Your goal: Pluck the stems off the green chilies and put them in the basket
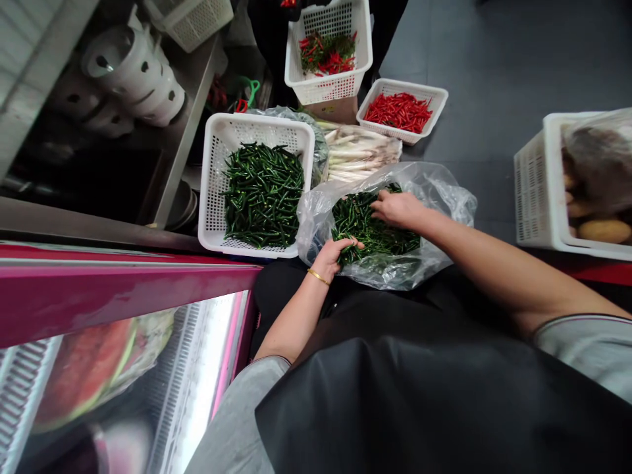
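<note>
A clear plastic bag (447, 187) lies spread in front of me, with a heap of green chillies (365, 227) inside. At the bag's left side, my left hand (338, 253) has its fingers curled round some green chillies. My right hand (397, 209) reaches in from the right, fingers bent down into the heap; what its fingertips pinch, if anything, is hidden. Left of the bag stands a white perforated basket (210, 178) holding a large pile of loose green chillies (264, 194).
Behind the bag lie wrapped scallions (363, 151). Farther back are a white basket of red chillies (402, 113) and a tall basket (328, 85) by another person. A potato crate (530, 178) stands right; a lit display fridge (123, 283) and a steel shelf (190, 125) flank the left.
</note>
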Demonstrator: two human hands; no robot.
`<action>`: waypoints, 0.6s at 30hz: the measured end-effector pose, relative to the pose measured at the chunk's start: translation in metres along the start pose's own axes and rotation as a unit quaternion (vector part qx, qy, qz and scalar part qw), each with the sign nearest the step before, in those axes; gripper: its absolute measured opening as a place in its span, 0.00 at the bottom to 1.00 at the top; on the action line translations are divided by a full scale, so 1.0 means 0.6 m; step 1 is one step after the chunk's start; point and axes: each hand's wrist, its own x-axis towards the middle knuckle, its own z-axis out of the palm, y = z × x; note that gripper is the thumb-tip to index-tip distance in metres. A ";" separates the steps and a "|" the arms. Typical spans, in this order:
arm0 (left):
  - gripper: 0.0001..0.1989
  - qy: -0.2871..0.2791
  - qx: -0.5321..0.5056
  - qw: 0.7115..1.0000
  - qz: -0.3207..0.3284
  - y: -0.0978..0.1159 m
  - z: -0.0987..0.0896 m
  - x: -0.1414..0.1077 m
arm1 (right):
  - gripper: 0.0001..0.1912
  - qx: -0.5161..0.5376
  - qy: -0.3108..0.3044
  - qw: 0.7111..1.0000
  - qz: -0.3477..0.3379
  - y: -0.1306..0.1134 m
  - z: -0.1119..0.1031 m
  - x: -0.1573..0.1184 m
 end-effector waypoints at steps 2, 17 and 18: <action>0.07 0.000 -0.001 1.000 -0.005 0.003 0.004 -0.003 | 0.19 -0.016 0.007 0.999 0.043 0.024 0.008 0.022; 0.12 -0.012 -0.024 0.996 0.082 -0.008 0.024 0.001 | 0.13 0.387 0.119 0.914 0.041 -0.087 0.061 -0.091; 0.12 -0.018 -0.016 0.996 0.087 -0.005 0.023 -0.002 | 0.14 0.437 0.082 0.895 0.042 -0.089 0.063 -0.088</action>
